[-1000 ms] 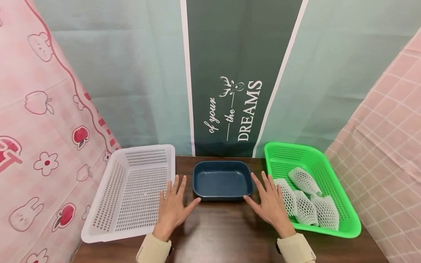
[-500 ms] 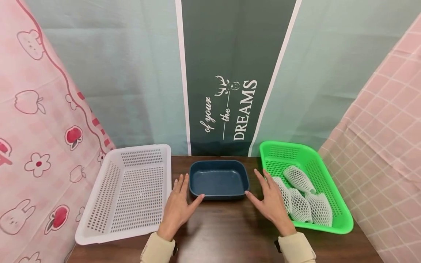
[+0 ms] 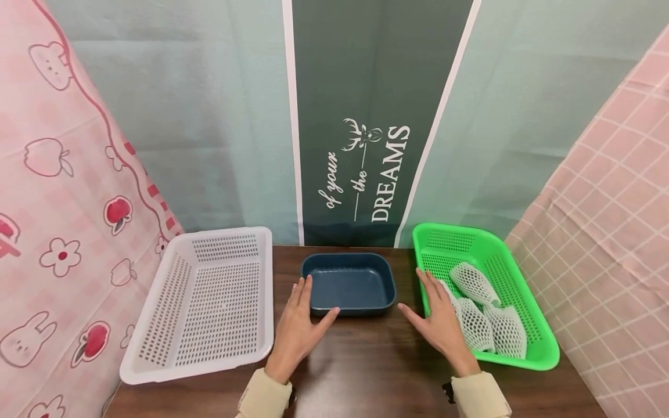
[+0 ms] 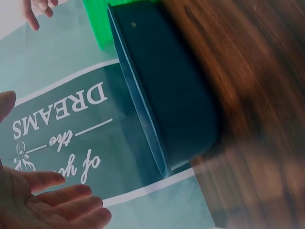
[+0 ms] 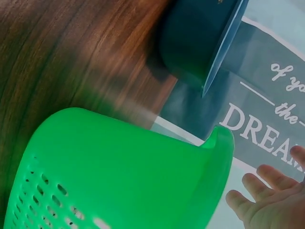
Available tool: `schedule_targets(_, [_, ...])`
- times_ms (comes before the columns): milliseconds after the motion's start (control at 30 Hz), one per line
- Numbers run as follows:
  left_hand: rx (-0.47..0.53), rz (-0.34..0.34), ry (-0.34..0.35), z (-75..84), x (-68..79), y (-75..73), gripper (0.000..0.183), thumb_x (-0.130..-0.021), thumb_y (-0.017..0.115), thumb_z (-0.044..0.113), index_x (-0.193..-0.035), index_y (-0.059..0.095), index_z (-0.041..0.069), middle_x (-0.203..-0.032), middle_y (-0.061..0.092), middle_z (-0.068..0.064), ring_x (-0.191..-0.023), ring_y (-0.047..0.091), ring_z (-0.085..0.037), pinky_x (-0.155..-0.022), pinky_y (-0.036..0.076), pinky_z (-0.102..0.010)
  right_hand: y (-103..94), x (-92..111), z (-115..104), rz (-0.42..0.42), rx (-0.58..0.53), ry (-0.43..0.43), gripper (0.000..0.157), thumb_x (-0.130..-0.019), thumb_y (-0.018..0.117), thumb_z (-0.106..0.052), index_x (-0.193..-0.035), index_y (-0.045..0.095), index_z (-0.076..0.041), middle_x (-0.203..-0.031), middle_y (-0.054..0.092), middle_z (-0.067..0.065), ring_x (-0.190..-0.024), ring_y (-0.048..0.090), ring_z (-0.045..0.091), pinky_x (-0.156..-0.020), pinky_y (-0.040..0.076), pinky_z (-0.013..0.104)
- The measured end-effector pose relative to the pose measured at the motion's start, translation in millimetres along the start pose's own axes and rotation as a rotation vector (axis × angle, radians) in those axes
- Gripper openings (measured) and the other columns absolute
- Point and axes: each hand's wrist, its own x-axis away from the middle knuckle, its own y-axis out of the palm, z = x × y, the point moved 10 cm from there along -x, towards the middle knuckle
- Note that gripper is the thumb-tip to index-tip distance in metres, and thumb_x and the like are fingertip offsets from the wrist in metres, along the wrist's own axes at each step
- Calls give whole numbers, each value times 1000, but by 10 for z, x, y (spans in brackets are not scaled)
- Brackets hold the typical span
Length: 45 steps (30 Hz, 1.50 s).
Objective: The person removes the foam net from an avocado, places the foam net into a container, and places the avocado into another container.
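Observation:
In the head view a dark blue rectangular dish (image 3: 349,290) sits mid-table against the back cloth. My left hand (image 3: 300,328), fingers extended and thumb spread, hovers at the dish's near left corner and overlaps it in this view. The left wrist view shows that hand's fingers (image 4: 71,202) apart from the dish (image 4: 171,86). My right hand (image 3: 439,319) is spread over the left rim of the green basket (image 3: 546,351), its thumb pointing toward the dish. Both hands hold nothing. Several items in white foam netting (image 3: 474,284) lie inside the green basket, some partly hidden behind the right hand.
A white perforated basket (image 3: 222,313) stands to the left on the dark wooden table (image 3: 360,371). Behind the table hangs a green cloth (image 3: 230,116) with printed lettering. Pink patterned cloths (image 3: 78,232) close off the left and right sides.
My left hand has moved right, from the white basket's edge to the dish's left corner. My right hand has shifted slightly right, away from the dish. The head view has turned a little.

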Motion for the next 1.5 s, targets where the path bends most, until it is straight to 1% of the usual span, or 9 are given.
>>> schedule_targets(167, [24, -33, -15, 37, 6, 93, 94, -86, 57, 67, -155, 23, 12, -156, 25, -12, -142, 24, -32, -104, 33, -57, -82, -1, 9, 36, -19, -27, 86, -81, 79, -35, -151, 34, -16, -147, 37, 19, -132, 34, 40, -95, 33, 68])
schedule_targets(367, [95, -21, -15, 114, 8, 140, 95, -85, 58, 67, -155, 23, 15, -157, 25, -11, -139, 30, -31, -102, 36, -56, -165, 10, 28, 66, -45, -34, 84, -81, 79, -30, -151, 35, -18, -146, 39, 17, -131, 36, 40, -95, 33, 67])
schedule_targets(567, [154, -7, 30, 210, 19, 218, 94, -85, 60, 65, -155, 23, 16, -156, 26, -9, -140, 30, -29, -102, 36, -55, -228, 36, 68, 84, -48, -14, 83, -81, 79, -28, -151, 35, -19, -145, 41, 18, -130, 37, 41, -94, 34, 67])
schedule_targets(667, [173, -1, 54, 250, 38, 244, 93, -85, 61, 64, -155, 24, 16, -156, 28, -9, -139, 30, -30, -101, 37, -56, -247, 50, 90, 87, -51, -1, 84, -81, 79, -28, -152, 34, -23, -146, 40, 18, -130, 37, 41, -93, 34, 67])
schedule_targets(833, [204, 12, 73, 281, 64, 266, 91, -85, 64, 59, -154, 26, 15, -155, 30, -10, -138, 32, -31, -100, 38, -57, -273, 72, 99, 98, -50, -3, 84, -81, 79, -27, -151, 35, -24, -143, 41, 20, -127, 40, 42, -89, 37, 67])
schedule_targets(1033, [196, -1, 82, 297, 64, 331, 90, -85, 66, 58, -153, 28, 12, -154, 32, -10, -138, 33, -29, -101, 38, -53, -294, 108, 132, 108, -53, 3, 81, -81, 79, -25, -150, 37, -25, -143, 42, 19, -127, 41, 41, -89, 37, 67])
schedule_targets(1233, [189, -25, 80, 322, 63, 405, 90, -85, 64, 61, -153, 28, 14, -153, 32, -11, -137, 35, -29, -100, 40, -52, -327, 137, 178, 120, -51, 10, 81, -80, 80, -24, -149, 39, -24, -143, 43, 19, -127, 41, 41, -89, 37, 66])
schedule_targets(1333, [200, -36, 89, 355, 61, 435, 90, -86, 63, 61, -154, 27, 14, -153, 32, -13, -136, 35, -31, -100, 40, -52, -356, 154, 219, 133, -60, 16, 78, -79, 81, -22, -147, 43, -22, -142, 45, 19, -127, 41, 41, -90, 36, 66])
schedule_targets(1500, [213, -46, 94, 389, 68, 488, 89, -85, 64, 60, -153, 29, 13, -152, 33, -12, -134, 38, -31, -99, 41, -51, -403, 185, 268, 143, -55, 30, 72, -80, 81, -22, -143, 47, -18, -139, 47, 17, -124, 44, 41, -87, 38, 64])
